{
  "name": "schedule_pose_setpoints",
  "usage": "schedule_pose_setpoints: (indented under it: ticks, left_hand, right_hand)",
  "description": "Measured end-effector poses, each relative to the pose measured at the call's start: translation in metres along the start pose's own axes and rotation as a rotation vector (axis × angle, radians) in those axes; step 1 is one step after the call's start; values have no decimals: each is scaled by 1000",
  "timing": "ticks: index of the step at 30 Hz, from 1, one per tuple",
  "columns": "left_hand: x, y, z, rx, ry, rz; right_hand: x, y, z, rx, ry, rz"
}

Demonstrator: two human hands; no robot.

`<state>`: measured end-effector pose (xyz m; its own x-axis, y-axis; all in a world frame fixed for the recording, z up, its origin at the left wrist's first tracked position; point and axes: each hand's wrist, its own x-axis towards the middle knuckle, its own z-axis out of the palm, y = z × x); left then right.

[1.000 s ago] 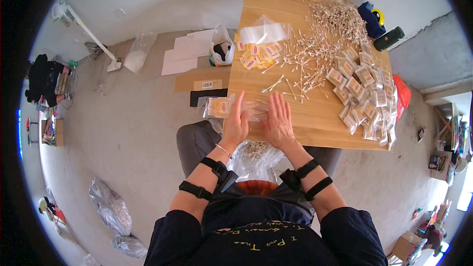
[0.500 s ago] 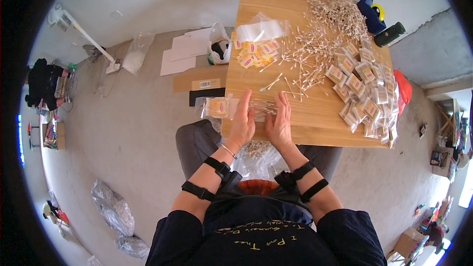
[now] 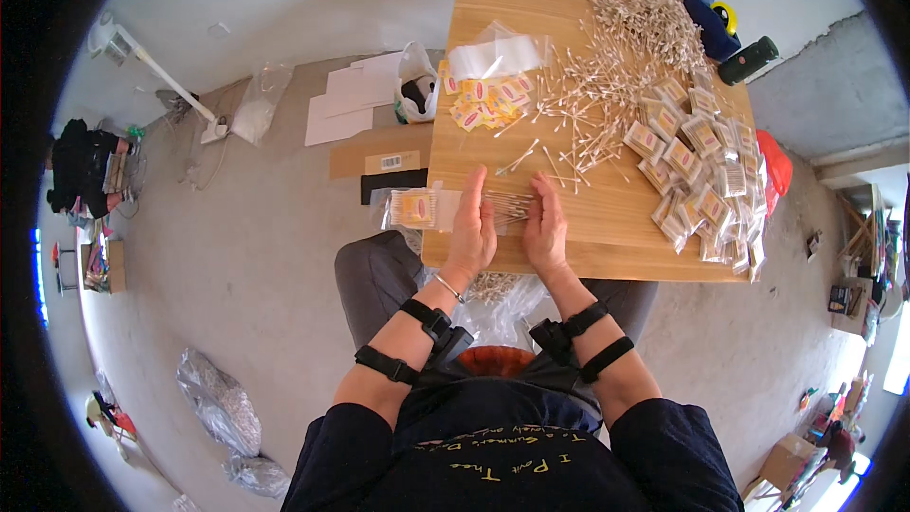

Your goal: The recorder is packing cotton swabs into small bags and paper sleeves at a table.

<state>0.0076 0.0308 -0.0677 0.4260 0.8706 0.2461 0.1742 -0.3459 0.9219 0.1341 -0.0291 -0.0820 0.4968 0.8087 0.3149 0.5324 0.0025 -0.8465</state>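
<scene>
A small row of cotton swabs (image 3: pixel 510 208) lies crosswise near the front edge of the wooden table (image 3: pixel 607 251), between my two hands. At its left end stands my left hand (image 3: pixel 471 232), palm turned inward and fingers stretched out. My right hand (image 3: pixel 545 226) faces it at the other end, open, its fingers extended and slightly bent. Whether the palms touch the swab tips is hard to tell. Left of my left hand, a clear packet of swabs with a yellow card (image 3: pixel 413 209) reaches over the table's left edge.
Loose swabs (image 3: pixel 645 33) are heaped at the far right. Filled packets (image 3: pixel 697 156) pile up along the right side. Yellow cards (image 3: pixel 485 106) and clear bags (image 3: pixel 498 57) lie far left. A tape dispenser (image 3: pixel 709 24) and dark green cylinder (image 3: pixel 747 62) stand at the right edge.
My right hand has shifted slightly to the right and its fingers bend more, so the gap between my hands is wider. My left hand stays nearly in place beside the swabs.
</scene>
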Motion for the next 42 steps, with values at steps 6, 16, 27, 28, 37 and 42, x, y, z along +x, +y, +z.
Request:
schedule_pose_setpoints:
  ticks: [6,16,27,28,37,42]
  left_hand:
    - [0,0,-1,-34,-43,-11]
    - [-4,-2,-5,-232,71,-80]
    - [-24,4,-14,510,100,238]
    - [-26,2,-16,536,16,214]
    - [-20,-5,-18,540,-31,290]
    - [-11,-8,-24,536,-119,339]
  right_hand:
    - [-17,-4,8,236,-15,83]
    - [0,-2,-23,-255,-211,-212]
    - [21,-4,-27,-245,-260,-244]
    - [21,-3,-27,-271,-256,-258]
    - [26,-1,-24,-278,-276,-241]
    - [28,6,-23,-331,-277,-281]
